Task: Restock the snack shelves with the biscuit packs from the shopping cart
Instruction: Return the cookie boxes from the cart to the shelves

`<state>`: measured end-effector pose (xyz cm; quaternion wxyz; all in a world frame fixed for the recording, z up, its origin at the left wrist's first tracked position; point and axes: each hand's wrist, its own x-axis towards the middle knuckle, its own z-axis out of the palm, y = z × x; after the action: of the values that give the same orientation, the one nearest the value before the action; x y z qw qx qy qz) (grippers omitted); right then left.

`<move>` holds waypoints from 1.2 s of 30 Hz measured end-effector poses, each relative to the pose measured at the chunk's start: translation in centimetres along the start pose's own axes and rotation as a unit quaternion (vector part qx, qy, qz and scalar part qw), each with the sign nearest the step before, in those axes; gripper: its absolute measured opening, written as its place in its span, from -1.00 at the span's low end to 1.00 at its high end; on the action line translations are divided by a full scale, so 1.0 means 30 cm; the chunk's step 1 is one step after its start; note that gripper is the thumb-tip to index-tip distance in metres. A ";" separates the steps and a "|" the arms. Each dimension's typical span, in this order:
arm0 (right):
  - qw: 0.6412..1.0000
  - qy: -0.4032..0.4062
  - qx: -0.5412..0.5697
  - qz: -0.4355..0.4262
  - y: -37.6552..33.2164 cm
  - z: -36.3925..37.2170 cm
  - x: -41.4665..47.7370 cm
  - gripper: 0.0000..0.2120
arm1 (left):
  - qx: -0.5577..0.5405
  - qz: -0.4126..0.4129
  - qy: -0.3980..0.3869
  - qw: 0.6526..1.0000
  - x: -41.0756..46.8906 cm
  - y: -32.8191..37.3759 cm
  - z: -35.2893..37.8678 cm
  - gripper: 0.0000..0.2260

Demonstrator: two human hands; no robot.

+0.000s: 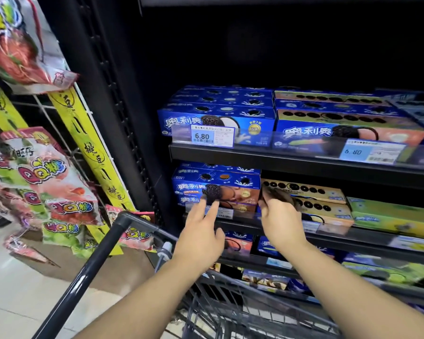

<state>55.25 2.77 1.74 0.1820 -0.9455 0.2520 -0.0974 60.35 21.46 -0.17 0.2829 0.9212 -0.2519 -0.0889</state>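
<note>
Shop aisle. Black shelving unit (291,160) fills centre + right of frame. Its slotted upright (113,94) runs diagonally from top left-centre down to mid frame. Back panel (279,45), upper centre, v. dark; shelf fronts lower down catch more light. Price tags (212,137) reading 6.80 sit on the top shelf edge. Left of frame: white wire rack (42,106) w/ yellow strips (91,148) + hanging sweet bags (59,167). Floor (15,302), bottom left, pale glossy tile; brown carton (66,263) on it under the bags.
</note>
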 end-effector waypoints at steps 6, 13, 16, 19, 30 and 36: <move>0.988 0.074 -0.038 -0.130 0.060 -0.050 -0.113 -0.84 | 0.051 0.089 0.016 0.995 -0.088 0.067 0.037 -0.49; 0.980 0.017 -0.053 -0.188 0.308 -0.131 -0.383 -0.77 | 0.100 0.231 -0.005 0.968 -0.306 0.207 0.171 -0.76; 0.987 -0.025 -0.051 -0.150 0.492 -0.129 -0.543 -0.78 | 0.109 0.265 -0.061 0.956 -0.398 0.276 0.294 -0.77; 0.991 -0.089 -0.033 -0.094 0.640 -0.106 -0.678 -0.77 | 0.119 0.264 -0.127 0.949 -0.463 0.302 0.408 -0.75; 0.911 -0.312 0.154 0.221 1.035 0.180 -1.170 -0.50 | 0.192 0.180 -0.389 0.883 -0.799 0.248 0.895 -0.49; 0.831 -0.336 0.298 0.329 1.090 0.269 -1.175 -0.28 | 0.240 0.154 -0.418 0.863 -0.877 0.190 1.021 -0.24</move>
<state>12.94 -3.16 -21.76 0.5496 -0.6812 0.4299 0.2216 26.05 16.33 -21.63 -0.0683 0.7866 -0.4987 -0.3576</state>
